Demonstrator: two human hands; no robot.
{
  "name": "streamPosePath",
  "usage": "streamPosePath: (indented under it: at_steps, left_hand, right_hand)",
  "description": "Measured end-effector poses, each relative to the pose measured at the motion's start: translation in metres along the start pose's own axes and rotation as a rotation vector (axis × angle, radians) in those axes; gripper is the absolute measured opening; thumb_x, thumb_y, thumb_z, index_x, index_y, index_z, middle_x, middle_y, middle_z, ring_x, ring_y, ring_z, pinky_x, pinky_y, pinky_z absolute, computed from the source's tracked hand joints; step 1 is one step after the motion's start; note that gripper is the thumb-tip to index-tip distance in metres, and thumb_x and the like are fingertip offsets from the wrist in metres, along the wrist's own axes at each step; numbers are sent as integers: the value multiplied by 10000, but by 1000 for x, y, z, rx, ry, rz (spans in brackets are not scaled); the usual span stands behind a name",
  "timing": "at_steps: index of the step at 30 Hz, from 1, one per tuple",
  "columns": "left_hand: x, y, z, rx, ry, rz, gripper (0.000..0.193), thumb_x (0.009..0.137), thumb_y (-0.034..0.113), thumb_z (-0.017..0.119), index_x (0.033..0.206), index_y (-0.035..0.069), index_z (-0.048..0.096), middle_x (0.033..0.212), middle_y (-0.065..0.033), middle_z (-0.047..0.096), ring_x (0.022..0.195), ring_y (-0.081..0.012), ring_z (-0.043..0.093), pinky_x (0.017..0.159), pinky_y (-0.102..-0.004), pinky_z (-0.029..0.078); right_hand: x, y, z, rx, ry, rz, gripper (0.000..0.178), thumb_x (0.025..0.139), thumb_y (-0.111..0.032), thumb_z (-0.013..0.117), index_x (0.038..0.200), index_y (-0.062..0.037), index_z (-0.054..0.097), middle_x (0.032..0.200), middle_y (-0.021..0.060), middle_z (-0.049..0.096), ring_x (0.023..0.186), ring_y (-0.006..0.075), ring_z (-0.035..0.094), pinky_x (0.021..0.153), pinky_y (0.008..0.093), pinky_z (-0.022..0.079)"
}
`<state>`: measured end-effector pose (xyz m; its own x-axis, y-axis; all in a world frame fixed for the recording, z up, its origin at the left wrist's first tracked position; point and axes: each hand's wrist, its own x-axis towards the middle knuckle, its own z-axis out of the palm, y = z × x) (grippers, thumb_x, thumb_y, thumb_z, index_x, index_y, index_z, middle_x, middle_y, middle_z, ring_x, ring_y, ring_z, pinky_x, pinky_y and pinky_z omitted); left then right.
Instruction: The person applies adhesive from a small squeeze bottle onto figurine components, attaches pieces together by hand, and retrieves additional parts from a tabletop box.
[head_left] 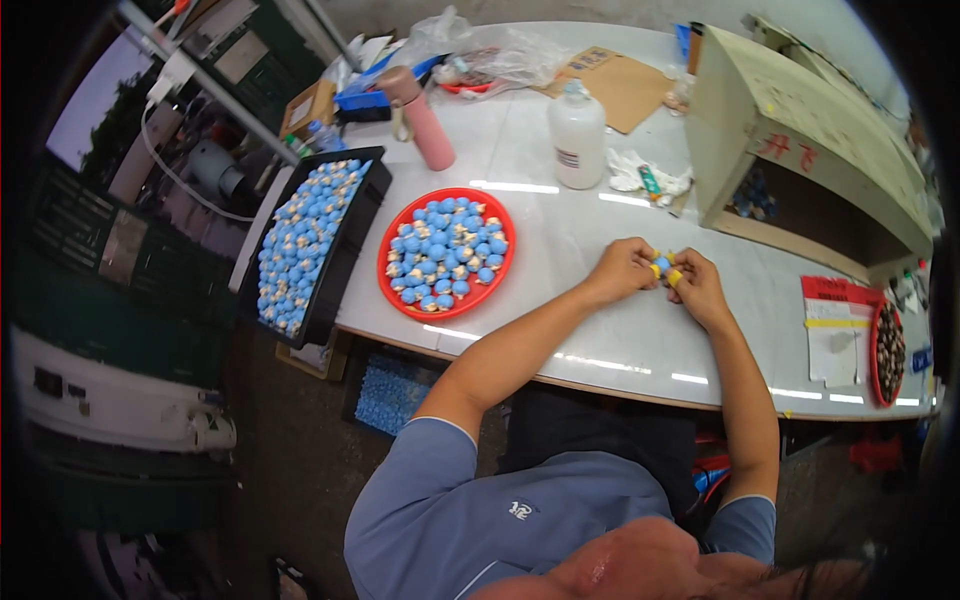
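Note:
Over the right half of the white table, my left hand (622, 272) and my right hand (701, 288) meet at the fingertips. Between them they pinch a small blue ball-shaped piece (663, 263), mostly covered by the fingers. Yellow bits show at the fingertips; whether they are finger covers or part of the piece I cannot tell. To the left of my hands, a round red tray (509, 262) holds many blue balls with cream-coloured parts (447, 248). Beyond it, a black bin (345, 258) is heaped with similar pieces (305, 238).
A pink bottle (428, 132) and a white plastic bottle (577, 140) stand behind. An open-fronted beige box (800, 150) rises at the right. Papers (838, 330) and a red tray of dark pieces (887, 355) lie far right. A blue-filled crate (392, 393) sits under the table.

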<state>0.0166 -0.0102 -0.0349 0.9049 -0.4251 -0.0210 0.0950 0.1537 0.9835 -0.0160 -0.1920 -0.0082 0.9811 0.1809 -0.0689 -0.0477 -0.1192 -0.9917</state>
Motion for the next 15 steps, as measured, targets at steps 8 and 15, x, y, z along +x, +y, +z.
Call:
streamPosePath:
  at_steps: [8, 15]
  left_hand:
    - [-6, 6, -9, 29, 13, 16, 194, 768, -34, 635, 947, -51, 563, 787, -121, 639, 680, -157, 655, 581, -271, 544]
    - [-8, 4, 11, 126, 82, 135, 188, 708, -46, 658, 873, -55, 567, 729, -105, 622, 638, -150, 641, 545, -285, 524]
  right_hand:
    - [3, -3, 15, -40, 50, -5, 51, 903, -31, 551, 945, -27, 522, 747, 30, 579, 544, 73, 520, 469, 195, 419]
    - [-4, 10, -6, -116, 34, -36, 59, 915, -70, 559, 940, -33, 519, 731, 25, 575, 528, 58, 494, 472, 185, 381]
